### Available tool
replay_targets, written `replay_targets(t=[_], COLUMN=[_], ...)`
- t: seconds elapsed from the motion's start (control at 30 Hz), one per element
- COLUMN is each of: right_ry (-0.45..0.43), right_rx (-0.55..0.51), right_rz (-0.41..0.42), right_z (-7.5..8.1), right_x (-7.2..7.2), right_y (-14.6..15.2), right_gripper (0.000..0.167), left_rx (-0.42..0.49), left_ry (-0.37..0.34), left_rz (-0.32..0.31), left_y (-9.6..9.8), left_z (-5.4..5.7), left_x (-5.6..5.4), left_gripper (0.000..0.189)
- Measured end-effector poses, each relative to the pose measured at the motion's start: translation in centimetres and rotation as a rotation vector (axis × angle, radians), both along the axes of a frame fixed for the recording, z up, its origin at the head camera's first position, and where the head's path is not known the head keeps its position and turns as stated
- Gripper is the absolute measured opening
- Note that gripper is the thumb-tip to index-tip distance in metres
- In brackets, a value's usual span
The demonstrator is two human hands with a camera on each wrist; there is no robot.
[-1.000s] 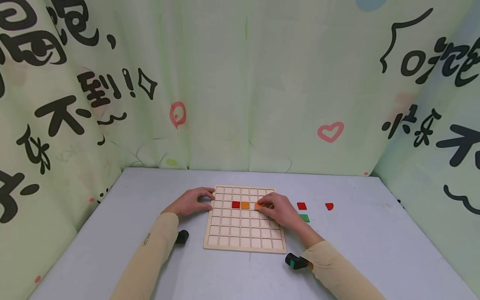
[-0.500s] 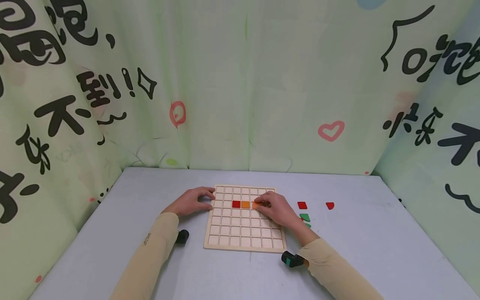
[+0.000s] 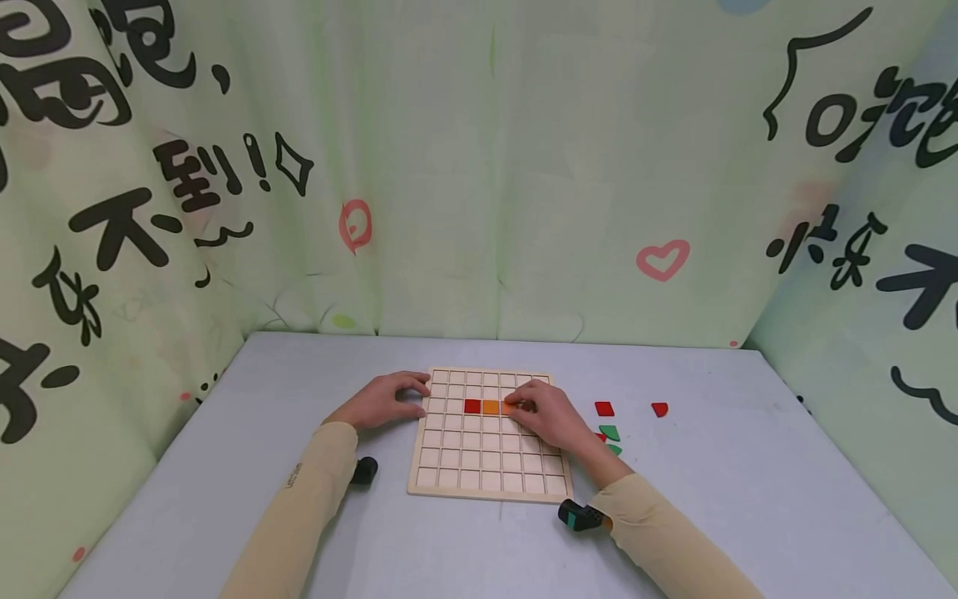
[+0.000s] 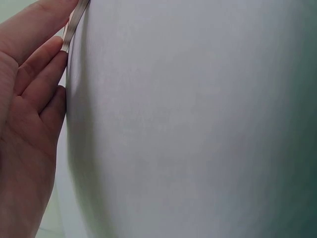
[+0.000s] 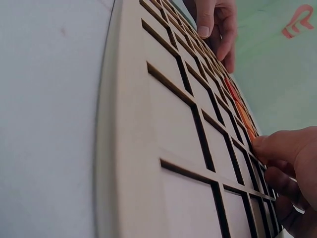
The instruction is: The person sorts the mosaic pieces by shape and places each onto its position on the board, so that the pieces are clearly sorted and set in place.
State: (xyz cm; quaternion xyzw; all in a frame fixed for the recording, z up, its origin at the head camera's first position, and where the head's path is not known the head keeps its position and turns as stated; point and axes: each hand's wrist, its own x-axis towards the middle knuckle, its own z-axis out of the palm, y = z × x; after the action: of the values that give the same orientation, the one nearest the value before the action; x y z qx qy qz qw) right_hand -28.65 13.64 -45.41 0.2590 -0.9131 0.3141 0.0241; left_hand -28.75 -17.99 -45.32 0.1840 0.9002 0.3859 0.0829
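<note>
A wooden grid board [image 3: 464, 482] lies on the table between both hands. One red square tile [image 3: 472, 406] and an orange square tile [image 3: 490, 407] sit side by side in its cells. Directly right of them, my right hand [image 3: 550, 413] pinches another orange tile [image 3: 506, 408] low at the grid, its far part hidden by the fingers. In the right wrist view the thumb [image 5: 267, 145] touches that tile's end of the row. My left hand [image 3: 382, 401] rests against the board's left edge; its fingers [image 4: 49, 82] lie fairly straight along the rim.
Right of the board lie a red square tile [image 3: 604, 408], a red rounded piece [image 3: 659, 409] and green pieces [image 3: 609, 433], with a bit of red partly behind the right forearm. Printed curtains [image 3: 434, 166] enclose the table [image 3: 479, 549] at the back and sides.
My right hand has shifted slightly left, bringing its orange tile up beside the other orange one. More of the green and red pieces shows past the forearm. My left hand stays put.
</note>
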Motion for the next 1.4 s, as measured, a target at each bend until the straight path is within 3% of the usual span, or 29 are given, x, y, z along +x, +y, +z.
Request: replay_targets(t=[1.4], right_ry=[-0.039], right_rx=[0.022], right_rz=[-0.065], right_z=[0.09], right_x=[-0.17], right_y=[-0.15], right_gripper=[0.018], left_rx=[-0.003], left_ry=[-0.019], left_rz=[0.021], left_y=[0.13], left_z=[-0.07], left_x=[-0.10], left_gripper=[0.026])
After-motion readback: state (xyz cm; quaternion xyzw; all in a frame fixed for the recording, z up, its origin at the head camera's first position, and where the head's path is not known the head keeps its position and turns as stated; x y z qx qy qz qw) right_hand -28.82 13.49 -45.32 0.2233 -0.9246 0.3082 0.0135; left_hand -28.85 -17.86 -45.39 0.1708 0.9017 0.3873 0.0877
